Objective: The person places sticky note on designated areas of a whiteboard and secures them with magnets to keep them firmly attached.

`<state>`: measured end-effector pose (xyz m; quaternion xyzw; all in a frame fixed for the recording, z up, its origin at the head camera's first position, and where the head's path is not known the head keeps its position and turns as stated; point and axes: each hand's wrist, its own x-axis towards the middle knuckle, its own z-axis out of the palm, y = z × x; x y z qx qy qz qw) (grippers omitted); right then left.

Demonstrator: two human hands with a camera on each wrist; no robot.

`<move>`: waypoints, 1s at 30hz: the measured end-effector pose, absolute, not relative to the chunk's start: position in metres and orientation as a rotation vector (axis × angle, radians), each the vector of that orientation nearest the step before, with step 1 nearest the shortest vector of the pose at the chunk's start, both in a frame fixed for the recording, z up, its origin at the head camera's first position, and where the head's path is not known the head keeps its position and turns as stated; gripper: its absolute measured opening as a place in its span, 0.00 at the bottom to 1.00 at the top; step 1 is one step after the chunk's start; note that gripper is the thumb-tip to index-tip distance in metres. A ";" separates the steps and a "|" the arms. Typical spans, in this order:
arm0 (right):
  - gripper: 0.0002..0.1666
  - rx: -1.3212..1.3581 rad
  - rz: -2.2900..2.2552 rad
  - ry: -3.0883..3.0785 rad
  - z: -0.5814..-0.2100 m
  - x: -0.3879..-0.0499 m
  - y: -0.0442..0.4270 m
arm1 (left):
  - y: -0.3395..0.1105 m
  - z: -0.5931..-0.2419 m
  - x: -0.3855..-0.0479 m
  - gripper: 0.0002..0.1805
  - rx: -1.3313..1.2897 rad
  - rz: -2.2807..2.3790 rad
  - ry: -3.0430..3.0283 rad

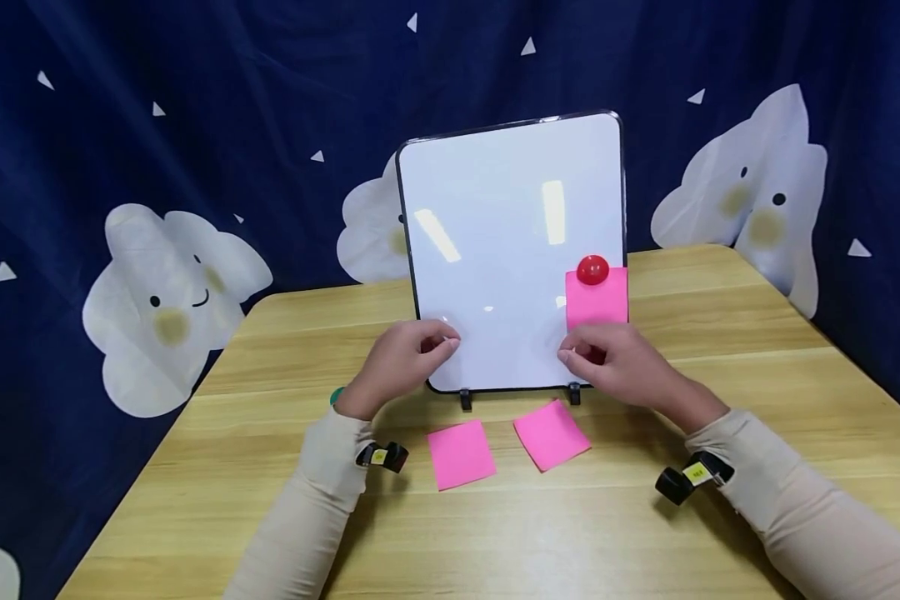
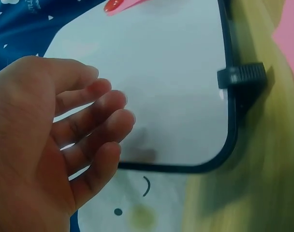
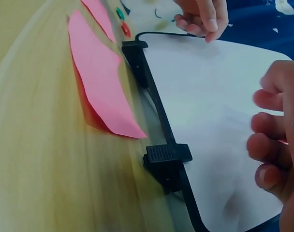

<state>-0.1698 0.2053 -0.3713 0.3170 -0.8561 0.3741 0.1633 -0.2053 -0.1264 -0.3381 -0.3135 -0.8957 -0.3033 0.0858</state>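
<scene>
A whiteboard with a thin dark frame leans upright on the table. On its lower right part a red round magnet overlaps the top of a pink sticky note. My left hand hovers before the lower left corner, its fingers loosely bent around nothing, as the left wrist view shows. Opposite it, my right hand is in front of the note's lower edge, also loosely bent and holding nothing. Two more pink notes, a left one and a right one, lie on the table before the board.
Two black stand feet, one left and one right, support the board's bottom edge. A green magnet and another red magnet lie on the table, mostly hidden behind my left wrist in the head view. A dark blue curtain hangs behind.
</scene>
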 end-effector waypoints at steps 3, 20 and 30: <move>0.02 0.933 1.056 -2.512 -0.373 -0.169 0.202 | -0.135 -0.335 -0.205 0.07 -0.973 -0.918 -2.678; 0.06 1.087 0.917 -2.736 -0.377 -0.163 0.187 | -0.184 -0.335 -0.212 0.06 -0.918 -0.840 -2.762; 0.10 1.060 0.814 -2.885 -0.376 -0.158 0.180 | -0.208 -0.336 -0.220 0.10 -0.767 -0.766 -2.909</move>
